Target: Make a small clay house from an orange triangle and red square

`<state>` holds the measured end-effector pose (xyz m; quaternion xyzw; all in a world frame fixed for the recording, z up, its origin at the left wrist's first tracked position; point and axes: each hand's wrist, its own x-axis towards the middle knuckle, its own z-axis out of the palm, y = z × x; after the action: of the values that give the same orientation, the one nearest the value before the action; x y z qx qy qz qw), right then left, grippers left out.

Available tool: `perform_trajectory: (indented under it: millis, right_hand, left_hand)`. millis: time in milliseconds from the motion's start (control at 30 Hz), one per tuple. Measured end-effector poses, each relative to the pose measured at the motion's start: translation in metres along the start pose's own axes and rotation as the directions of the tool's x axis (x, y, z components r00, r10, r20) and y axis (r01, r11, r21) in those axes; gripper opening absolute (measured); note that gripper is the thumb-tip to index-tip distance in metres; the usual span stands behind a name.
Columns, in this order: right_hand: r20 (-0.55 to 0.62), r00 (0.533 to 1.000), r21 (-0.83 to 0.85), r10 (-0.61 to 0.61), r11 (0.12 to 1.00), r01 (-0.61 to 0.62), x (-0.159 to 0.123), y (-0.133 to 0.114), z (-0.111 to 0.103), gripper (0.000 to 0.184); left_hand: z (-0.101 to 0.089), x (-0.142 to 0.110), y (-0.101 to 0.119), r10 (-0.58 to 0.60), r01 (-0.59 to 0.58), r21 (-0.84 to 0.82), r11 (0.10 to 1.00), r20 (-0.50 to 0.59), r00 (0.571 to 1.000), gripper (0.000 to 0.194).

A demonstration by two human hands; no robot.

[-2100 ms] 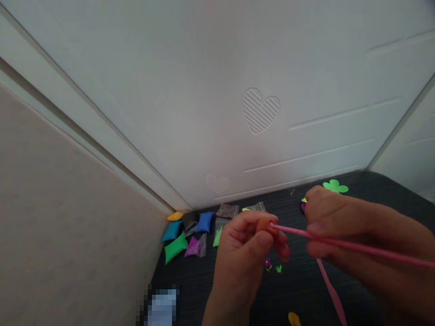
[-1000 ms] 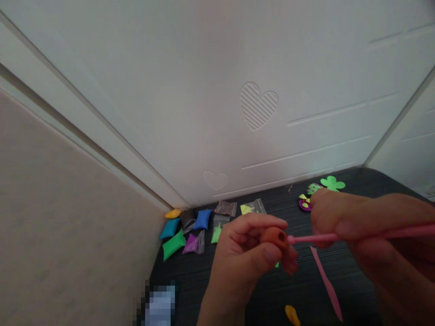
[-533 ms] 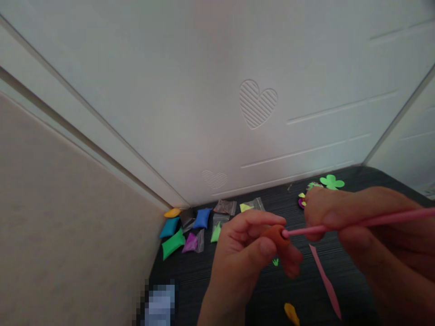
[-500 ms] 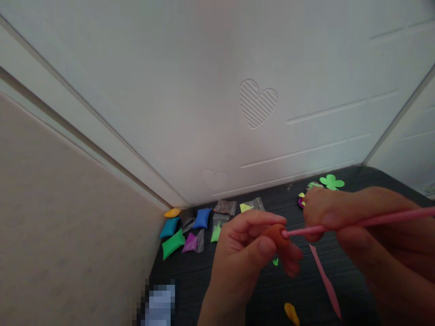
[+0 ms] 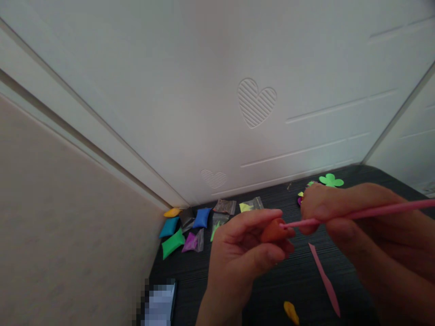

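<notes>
An orange lump of modelling clay [image 5: 272,232] rests in the fingers of my left hand [image 5: 239,253], which are curled round it. My right hand [image 5: 360,226] pinches a thin pink clay modelling tool [image 5: 380,211] like a pen. The tool's narrow tip touches the right end of the clay, where a small dent shows. Below my right hand, a second pink modelling tool [image 5: 324,277] with a flat blade lies on the dark table. A small yellow-orange clay piece [image 5: 291,312] lies near the bottom edge.
Several coloured clay packets, among them a green packet [image 5: 173,243], a blue packet [image 5: 201,218] and a purple one [image 5: 190,242], lie at the back left of the dark table [image 5: 193,271]. A green flower shape [image 5: 331,180] is at the back right. A pixelated phone-like object [image 5: 159,303] lies front left.
My left hand has turned the orange clay a little, and its fingers have shifted. The tool tip in my right hand has moved slightly up and left, still at the clay's end.
</notes>
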<state>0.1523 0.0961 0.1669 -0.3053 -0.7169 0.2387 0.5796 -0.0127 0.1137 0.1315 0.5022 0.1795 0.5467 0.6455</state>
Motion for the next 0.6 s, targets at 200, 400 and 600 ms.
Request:
perform_trajectory:
  millis: [200, 400, 600]
  right_hand:
    - [-0.001, 1.0, -0.051, -0.03, 0.998, 0.03, 0.0015, 0.0018, 0.0014, 0.029]
    - [-0.018, 1.0, -0.026, -0.012, 1.0, 0.012, 0.002, 0.0019, 0.0017, 0.026]
    - [-0.113, 0.991, 0.093, 0.075, 0.994, -0.065, -0.0039, 0.009, 0.0043, 0.018]
  left_hand:
    - [0.0008, 0.0024, 0.0006, 0.006, -0.006, 0.022, 1.0, -0.023, 1.0, 0.023]
    - [0.0004, 0.0007, 0.0019, -0.014, 0.015, -0.05, 0.999, 0.026, 1.0, 0.025]
    - [-0.0011, -0.0009, -0.0004, -0.02, 0.025, -0.102, 0.994, 0.053, 0.998, 0.023]
